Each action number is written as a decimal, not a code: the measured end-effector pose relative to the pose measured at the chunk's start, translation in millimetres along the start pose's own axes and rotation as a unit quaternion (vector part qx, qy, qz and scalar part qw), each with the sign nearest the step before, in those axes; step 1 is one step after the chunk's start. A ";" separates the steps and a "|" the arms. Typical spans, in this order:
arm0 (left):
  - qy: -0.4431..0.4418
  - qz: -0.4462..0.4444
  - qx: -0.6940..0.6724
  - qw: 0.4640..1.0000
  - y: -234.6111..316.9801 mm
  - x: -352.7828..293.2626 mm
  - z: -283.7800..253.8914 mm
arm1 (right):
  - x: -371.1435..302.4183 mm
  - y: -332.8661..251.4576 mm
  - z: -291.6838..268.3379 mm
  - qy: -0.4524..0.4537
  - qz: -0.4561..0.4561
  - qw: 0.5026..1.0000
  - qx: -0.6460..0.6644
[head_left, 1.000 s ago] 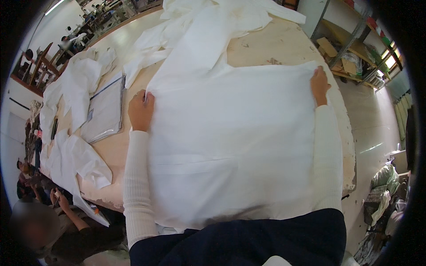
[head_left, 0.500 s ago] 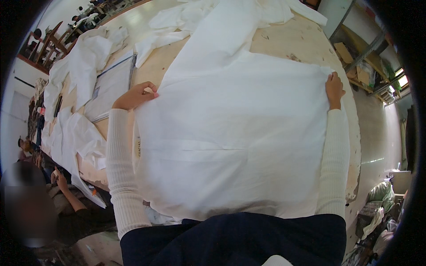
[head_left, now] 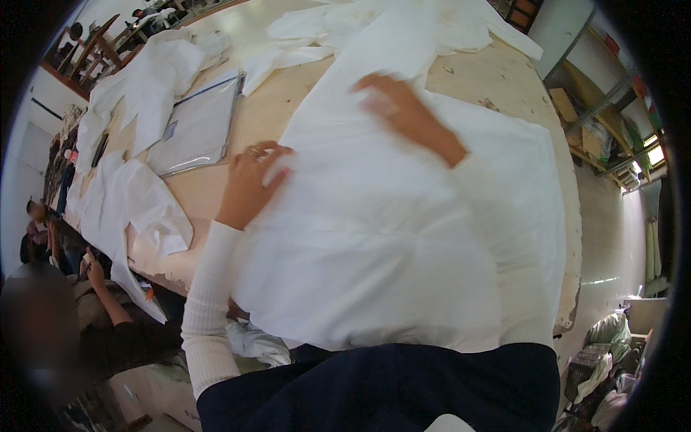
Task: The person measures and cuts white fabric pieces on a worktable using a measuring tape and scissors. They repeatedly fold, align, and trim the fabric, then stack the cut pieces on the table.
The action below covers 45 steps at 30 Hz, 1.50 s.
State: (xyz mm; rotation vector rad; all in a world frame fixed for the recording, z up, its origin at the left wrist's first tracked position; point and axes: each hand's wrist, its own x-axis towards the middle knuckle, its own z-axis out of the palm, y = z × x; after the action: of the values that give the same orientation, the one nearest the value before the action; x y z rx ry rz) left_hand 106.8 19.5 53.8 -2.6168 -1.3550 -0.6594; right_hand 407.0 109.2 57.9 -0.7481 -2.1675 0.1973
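Note:
A large white cloth (head_left: 374, 266) lies spread over the table in front of me and hangs over its near edge. Its far part narrows and runs toward the back of the table. My left hand (head_left: 253, 180) is at the cloth's left edge, thumb and fingers apart, and seems to hold nothing. Over the middle of the cloth, toward its far part, hovers my right hand (head_left: 414, 115). Motion smears its fingers, so I cannot make out whether they touch the cloth.
On the pale wooden table (head_left: 268, 108) lie a clear plastic sleeve (head_left: 198, 133) and crumpled white cloth pieces (head_left: 144, 205) at the left. A person (head_left: 101, 324) sits at the left, near the table. Metal shelves (head_left: 597, 108) and bagged bundles (head_left: 608, 331) stand on the right.
My right hand has left the cloth's right corner and swept left over its middle. My left hand has shifted slightly right and nearer, its fingers no longer pinched at the edge.

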 end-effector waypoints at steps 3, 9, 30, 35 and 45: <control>-0.034 0.020 0.045 0.998 -4.3 -25.1 18.0 | 9.2 -29.2 58.4 -0.178 0.102 0.975 -0.087; -0.026 -0.154 -0.103 0.982 -3.0 -48.4 -31.0 | 43.8 -37.3 61.7 -0.161 0.237 0.955 -0.082; -0.043 -0.198 -0.248 0.947 -18.0 -73.9 -22.9 | -73.7 -150.4 -19.8 -0.173 0.194 0.963 -0.074; 0.011 -0.127 0.046 0.991 -9.3 -73.5 -18.2 | -195.7 -143.5 -93.3 -0.041 0.189 0.963 -0.187; -0.083 -0.100 -0.008 0.992 2.2 -9.3 53.9 | -286.4 -75.1 -167.0 -0.098 0.501 0.771 -0.380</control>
State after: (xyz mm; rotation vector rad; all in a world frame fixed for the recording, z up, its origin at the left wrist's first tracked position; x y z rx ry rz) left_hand 121.3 27.5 1.6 -2.6213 -1.6825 -0.4865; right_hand 639.1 -134.2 8.0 -2.4167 -1.7503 -0.0980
